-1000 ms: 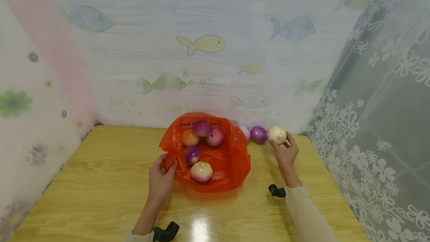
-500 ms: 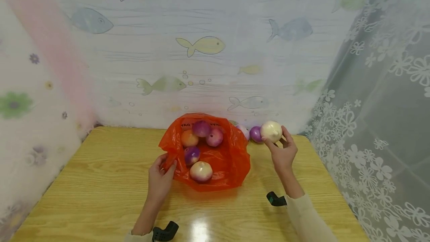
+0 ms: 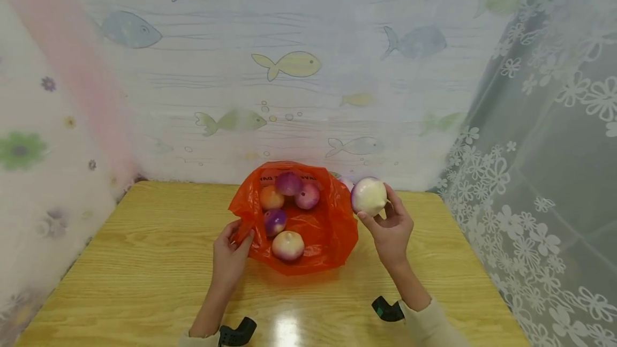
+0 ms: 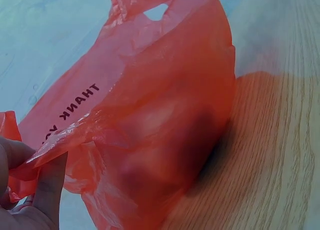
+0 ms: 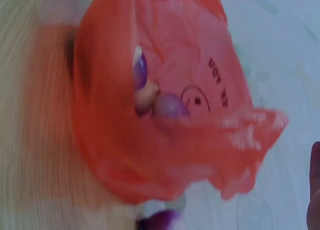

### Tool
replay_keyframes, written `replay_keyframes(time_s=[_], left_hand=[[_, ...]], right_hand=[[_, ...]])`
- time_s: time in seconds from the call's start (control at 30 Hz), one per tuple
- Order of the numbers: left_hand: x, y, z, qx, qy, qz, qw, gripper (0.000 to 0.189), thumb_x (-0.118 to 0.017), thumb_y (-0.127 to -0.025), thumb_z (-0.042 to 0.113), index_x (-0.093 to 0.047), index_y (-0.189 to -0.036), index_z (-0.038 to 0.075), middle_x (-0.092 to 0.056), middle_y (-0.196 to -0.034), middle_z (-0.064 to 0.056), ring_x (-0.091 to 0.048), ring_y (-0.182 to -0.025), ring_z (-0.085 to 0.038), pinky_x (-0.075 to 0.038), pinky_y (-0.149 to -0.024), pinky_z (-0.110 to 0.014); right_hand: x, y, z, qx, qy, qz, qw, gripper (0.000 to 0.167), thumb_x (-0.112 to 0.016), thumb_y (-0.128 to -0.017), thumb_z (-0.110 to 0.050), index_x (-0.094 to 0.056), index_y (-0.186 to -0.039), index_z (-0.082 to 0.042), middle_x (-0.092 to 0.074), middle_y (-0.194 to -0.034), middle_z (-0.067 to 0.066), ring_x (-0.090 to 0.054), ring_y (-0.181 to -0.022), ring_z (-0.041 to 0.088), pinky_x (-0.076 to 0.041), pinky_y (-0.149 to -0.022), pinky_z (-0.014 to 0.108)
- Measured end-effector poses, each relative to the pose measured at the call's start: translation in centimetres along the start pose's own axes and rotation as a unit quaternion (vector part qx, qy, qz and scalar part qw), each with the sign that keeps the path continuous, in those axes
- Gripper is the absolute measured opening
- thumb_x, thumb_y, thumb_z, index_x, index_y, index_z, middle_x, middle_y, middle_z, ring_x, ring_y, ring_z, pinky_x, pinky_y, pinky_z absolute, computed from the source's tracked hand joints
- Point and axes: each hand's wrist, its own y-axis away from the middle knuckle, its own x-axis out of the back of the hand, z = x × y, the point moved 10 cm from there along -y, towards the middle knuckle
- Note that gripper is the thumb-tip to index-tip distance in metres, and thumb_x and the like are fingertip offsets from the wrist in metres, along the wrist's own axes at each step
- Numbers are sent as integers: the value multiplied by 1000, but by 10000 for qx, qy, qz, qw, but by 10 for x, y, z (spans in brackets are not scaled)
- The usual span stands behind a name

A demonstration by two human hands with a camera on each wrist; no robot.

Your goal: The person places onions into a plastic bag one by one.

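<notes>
Five bulbs [image 3: 289, 183] lie in the red bag [image 3: 344, 229] at centre, its rim pinched by the left hand [image 3: 230, 257], presumably so it gapes. Right of centre, the right hand [image 3: 392, 233] grips a pale bulb [image 3: 370, 196].

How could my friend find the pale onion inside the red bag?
On the wooden table sits an open red bag, its left edge held by the left hand. Inside, nearest the person, lies the pale onion: mostly creamy white on top, while the four others visible there look mainly purple, pink or orange.
</notes>
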Motion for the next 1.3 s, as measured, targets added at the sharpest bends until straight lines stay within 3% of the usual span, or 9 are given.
replay_keyframes(time_s=[0.17, 0.3, 0.5, 0.67, 0.77, 0.93, 1.1, 1.3], left_hand=[[-1, 0, 0, 38, 79, -13, 10000, 40, -62, -100, 5, -53, -138, -2, -57, -134, -20, -63, -99, -6, -54, -82, -14], [-2, -1, -1, 45, 122, -10, 9999, 39, -62, -100, 4, -53, -137, -2, -57, -133, -20, -63, -96, -2, -54, -82, -14], [-2, -1, -2, 31, 109, -9, 9999, 38, -61, -100, 5, -54, -137, -2, -57, -132, -20, -63, -95, -4, -54, -81, -14], [-2, 0, -2, 50, 51, -39, 10000, 40, -61, -101, 7, -53, -139, 0, -57, -135, -19, -63, -101, -10, -54, -82, -14], [-2, -1, -2, 62, 53, -31, 10000, 40, -61, -101, 7, -53, -139, 0, -57, -135, -18, -63, -106, -16, -54, -83, -14], [-1, -1, -1, 74, -4, -3, 10000, 40, -61, -101, 7, -53, -139, 0, -57, -136, -18, -62, -111, -24, -53, -83, -13], [-1, -1, 1, 85, -42, 3, 10000, 39, -61, -101, 7, -53, -139, 0, -58, -135, -18, -61, -110, -23, -53, -83, -13], [0, -1, 3, 29, -77, 40, 10000, 37, -61, -100, 5, -55, -136, -1, -59, -133, -19, -61, -104, -17, -53, -82, -12]], right_hand=[[-35, 16, -8, 169, -362, -615, 9973, 75, -86, -76, 3, -48, -140, 15, -60, -135, 12, -61, -116, 21, -58, -92, 33], [-55, 27, -4, 18, -452, -845, 9954, 76, -87, -77, -1, -48, -140, 14, -61, -135, 10, -60, -117, 20, -56, -96, 33], [-78, 41, 10, -717, -602, -934, 9912, 74, -87, -77, -1, -51, -142, 7, -61, -135, 7, -59, -119, 19, -55, -98, 34], [-97, 47, 20, -1406, -588, -1208, 9809, 74, -85, -79, 0, -49, -144, 5, -56, -139, 9, -56, -122, 23, -55, -98, 37], [-107, 49, 30, -1876, -284, -1409, 9717, 72, -84, -80, 0, -51, -144, -1, -55, -140, 11, -56, -121, 25, -56, -97, 37], [-117, 46, 51, -2510, 678, -1527, 9535, 69, -83, -81, -1, -56, -143, -14, -57, -138, 11, -57, -119, 27, -56, -97, 37], [-129, 34, 69, -2677, 1619, -1788, 9328, 68, -83, -83, -9, -55, -143, -21, -58, -137, 7, -57, -120, 27, -56, -97, 40], [-145, 17, 90, -2678, 2141, -2035, 9171, 69, -84, -83, -20, -52, -145, -17, -57, -136, 9, -59, -115, 31, -56, -95, 41]])
